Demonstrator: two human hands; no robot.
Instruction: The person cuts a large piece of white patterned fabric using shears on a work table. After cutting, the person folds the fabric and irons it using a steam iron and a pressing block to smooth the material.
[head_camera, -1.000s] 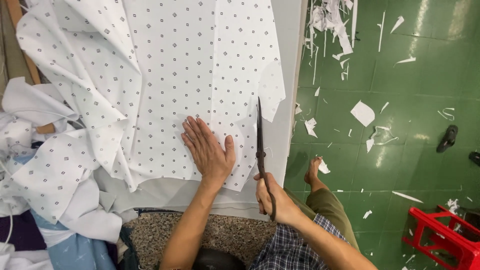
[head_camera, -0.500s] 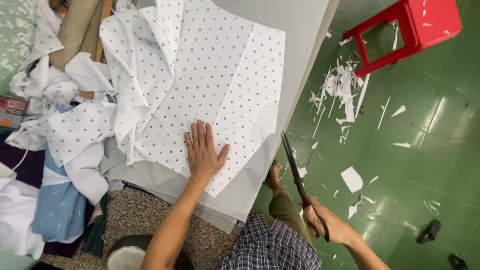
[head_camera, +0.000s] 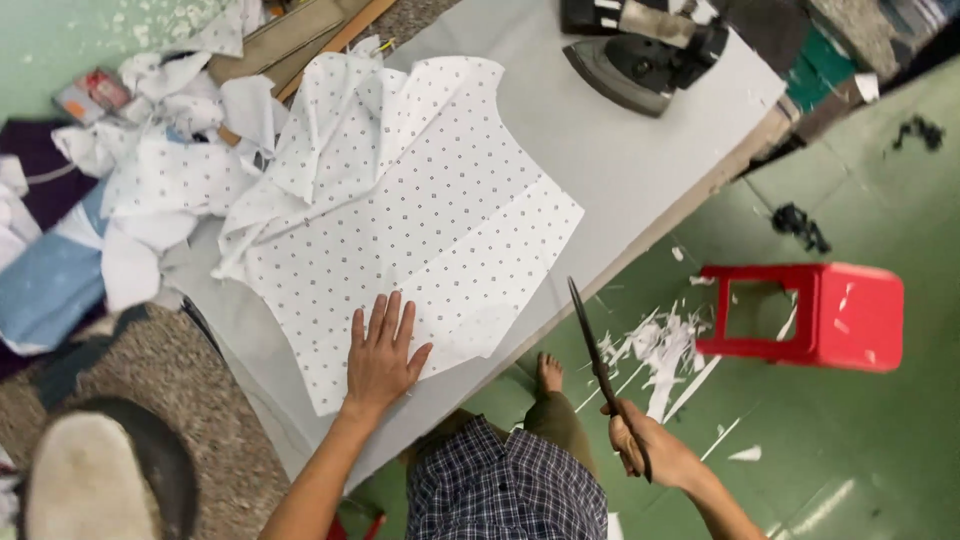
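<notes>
My left hand (head_camera: 383, 352) lies flat, fingers spread, on the near edge of a white fabric piece with small dark dots (head_camera: 420, 230), spread on a grey table (head_camera: 620, 160). My right hand (head_camera: 650, 455) is off the table over the green floor, closed around the handles of long dark scissors (head_camera: 600, 370); the blades point up and away, closed or nearly so, apart from the fabric.
A dark clothes iron (head_camera: 640, 50) sits at the table's far end. More dotted white, blue and purple cloth (head_camera: 130, 190) is heaped at the left. A red plastic stool (head_camera: 820, 315) and white scraps (head_camera: 660, 350) are on the green floor at right.
The view has swung, so the table now runs diagonally and the stool sits at right. My left hand stays pressed on the fabric; my right hand with the scissors has drifted away from the table edge.
</notes>
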